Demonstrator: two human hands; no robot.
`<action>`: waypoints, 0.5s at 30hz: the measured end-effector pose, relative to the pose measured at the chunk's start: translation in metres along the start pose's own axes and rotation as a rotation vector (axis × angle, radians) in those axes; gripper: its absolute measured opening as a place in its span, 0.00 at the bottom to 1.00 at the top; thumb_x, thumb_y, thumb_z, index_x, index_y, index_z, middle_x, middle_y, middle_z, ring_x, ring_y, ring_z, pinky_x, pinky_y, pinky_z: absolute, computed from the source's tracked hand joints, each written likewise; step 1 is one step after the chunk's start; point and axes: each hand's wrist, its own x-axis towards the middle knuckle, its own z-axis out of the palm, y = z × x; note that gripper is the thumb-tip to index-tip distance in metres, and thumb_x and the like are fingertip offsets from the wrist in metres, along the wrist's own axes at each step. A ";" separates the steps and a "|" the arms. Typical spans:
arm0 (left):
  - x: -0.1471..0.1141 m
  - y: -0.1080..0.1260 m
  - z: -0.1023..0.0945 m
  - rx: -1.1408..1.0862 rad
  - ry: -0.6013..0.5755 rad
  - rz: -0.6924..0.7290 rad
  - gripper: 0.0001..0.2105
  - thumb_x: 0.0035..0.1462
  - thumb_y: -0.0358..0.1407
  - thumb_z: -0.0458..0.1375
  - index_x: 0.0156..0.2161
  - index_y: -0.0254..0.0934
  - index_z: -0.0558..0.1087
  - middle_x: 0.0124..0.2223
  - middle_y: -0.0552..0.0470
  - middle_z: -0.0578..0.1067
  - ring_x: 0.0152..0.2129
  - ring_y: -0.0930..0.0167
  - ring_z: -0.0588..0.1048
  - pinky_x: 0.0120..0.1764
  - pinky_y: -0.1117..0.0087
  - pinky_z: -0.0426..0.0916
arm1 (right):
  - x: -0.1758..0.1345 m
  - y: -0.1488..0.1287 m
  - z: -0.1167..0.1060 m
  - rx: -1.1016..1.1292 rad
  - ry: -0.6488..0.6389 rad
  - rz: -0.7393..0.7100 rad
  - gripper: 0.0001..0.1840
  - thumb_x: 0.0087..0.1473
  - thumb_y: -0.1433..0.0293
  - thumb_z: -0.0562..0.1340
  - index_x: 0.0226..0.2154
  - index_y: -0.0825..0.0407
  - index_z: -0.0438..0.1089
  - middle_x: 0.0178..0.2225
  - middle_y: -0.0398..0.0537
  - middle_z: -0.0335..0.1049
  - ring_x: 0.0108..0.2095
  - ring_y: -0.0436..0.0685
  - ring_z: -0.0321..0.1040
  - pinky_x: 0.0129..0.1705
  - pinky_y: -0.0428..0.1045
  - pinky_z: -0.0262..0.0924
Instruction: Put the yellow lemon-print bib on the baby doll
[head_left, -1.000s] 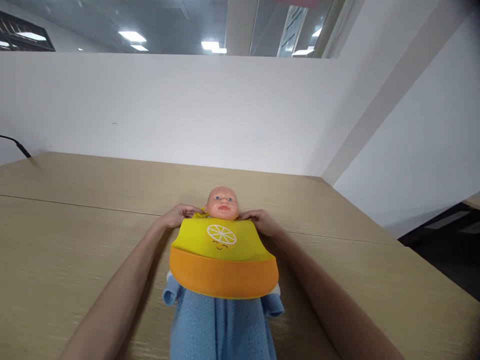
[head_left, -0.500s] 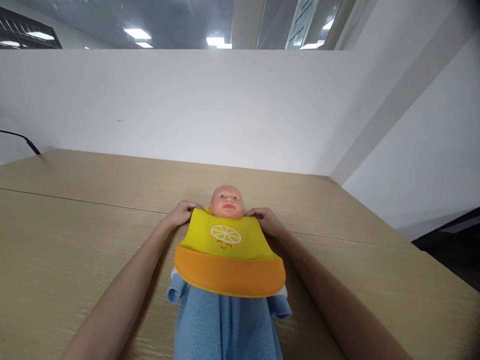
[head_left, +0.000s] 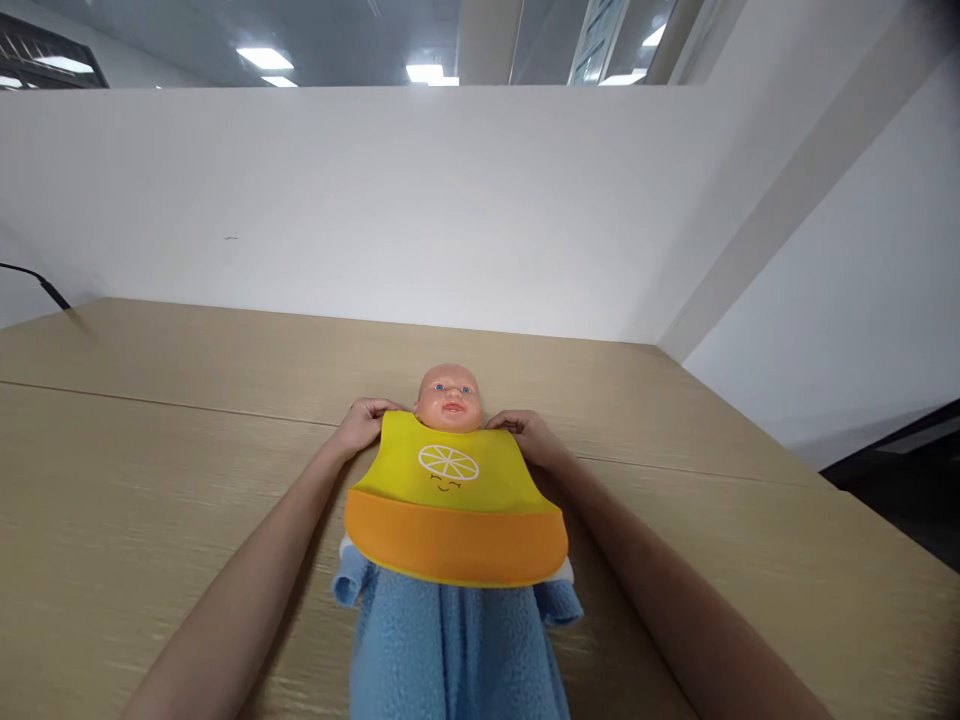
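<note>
A baby doll lies on its back on the wooden table, head away from me. A yellow bib with an orange pocket and a lemon-slice print covers its chest. Blue fleece clothing covers its lower body. My left hand grips the bib's left neck strap beside the doll's head. On the other side, my right hand grips the right neck strap. The strap ends are hidden behind the doll's neck.
A white partition wall stands behind the table. A black cable enters at the far left. The table's right edge drops to a dark floor.
Both hands stay at the bib's neck straps. The view has shifted slightly; the doll and bib look unmoved on the table.
</note>
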 end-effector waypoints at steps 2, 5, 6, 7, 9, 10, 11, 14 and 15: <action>0.000 0.000 -0.001 0.026 -0.011 0.002 0.10 0.37 0.31 0.60 0.30 0.34 0.78 0.33 0.49 0.80 0.29 0.67 0.76 0.37 0.67 0.69 | 0.000 0.000 0.000 0.002 0.016 -0.019 0.09 0.41 0.65 0.63 0.26 0.54 0.73 0.29 0.47 0.75 0.29 0.53 0.70 0.31 0.48 0.63; 0.000 -0.002 -0.004 0.060 -0.062 0.001 0.10 0.38 0.31 0.60 0.30 0.35 0.78 0.33 0.49 0.80 0.30 0.67 0.76 0.36 0.67 0.70 | -0.001 -0.002 0.000 0.003 0.042 -0.046 0.09 0.41 0.65 0.64 0.26 0.54 0.73 0.29 0.47 0.75 0.29 0.54 0.70 0.33 0.49 0.64; 0.000 -0.002 -0.005 0.069 -0.078 0.001 0.10 0.38 0.32 0.60 0.30 0.35 0.78 0.34 0.49 0.80 0.30 0.66 0.76 0.36 0.67 0.70 | -0.001 -0.002 0.000 0.009 0.042 -0.051 0.10 0.40 0.65 0.64 0.26 0.54 0.73 0.29 0.47 0.75 0.29 0.54 0.70 0.33 0.49 0.64; 0.000 -0.002 -0.006 0.075 -0.092 0.000 0.10 0.38 0.32 0.60 0.30 0.35 0.78 0.34 0.49 0.80 0.31 0.66 0.76 0.36 0.67 0.70 | -0.001 -0.003 -0.001 0.017 0.037 -0.053 0.10 0.40 0.65 0.64 0.26 0.54 0.73 0.29 0.47 0.75 0.30 0.54 0.70 0.34 0.50 0.65; 0.001 -0.002 -0.008 0.082 -0.116 -0.006 0.10 0.38 0.33 0.61 0.31 0.35 0.79 0.35 0.48 0.80 0.32 0.65 0.76 0.37 0.66 0.70 | -0.001 -0.002 -0.001 0.030 0.019 -0.058 0.10 0.39 0.65 0.65 0.28 0.53 0.74 0.30 0.47 0.76 0.31 0.55 0.71 0.35 0.50 0.65; 0.001 -0.001 -0.009 0.081 -0.128 -0.011 0.11 0.38 0.33 0.62 0.32 0.35 0.79 0.36 0.48 0.80 0.33 0.64 0.76 0.38 0.65 0.70 | -0.001 -0.001 -0.001 0.029 0.011 -0.060 0.11 0.38 0.66 0.66 0.29 0.53 0.74 0.31 0.48 0.76 0.32 0.56 0.72 0.35 0.51 0.66; 0.000 0.000 -0.009 0.075 -0.140 -0.015 0.13 0.37 0.33 0.63 0.33 0.35 0.79 0.37 0.47 0.80 0.34 0.64 0.76 0.39 0.65 0.69 | -0.001 0.000 -0.001 0.025 0.004 -0.058 0.12 0.37 0.66 0.66 0.29 0.52 0.75 0.32 0.48 0.76 0.33 0.56 0.72 0.36 0.51 0.66; 0.000 0.003 -0.009 0.012 -0.167 -0.013 0.20 0.37 0.34 0.66 0.41 0.35 0.78 0.44 0.45 0.78 0.39 0.62 0.76 0.43 0.64 0.68 | -0.002 0.002 -0.002 0.001 -0.025 -0.030 0.12 0.39 0.66 0.65 0.30 0.51 0.77 0.33 0.48 0.77 0.33 0.58 0.73 0.35 0.51 0.67; 0.000 0.004 -0.009 -0.018 -0.173 -0.019 0.22 0.37 0.34 0.66 0.43 0.35 0.77 0.46 0.45 0.77 0.40 0.62 0.75 0.43 0.64 0.68 | -0.002 0.002 -0.003 -0.002 -0.037 -0.018 0.11 0.39 0.66 0.65 0.30 0.51 0.77 0.33 0.49 0.77 0.33 0.58 0.73 0.35 0.51 0.67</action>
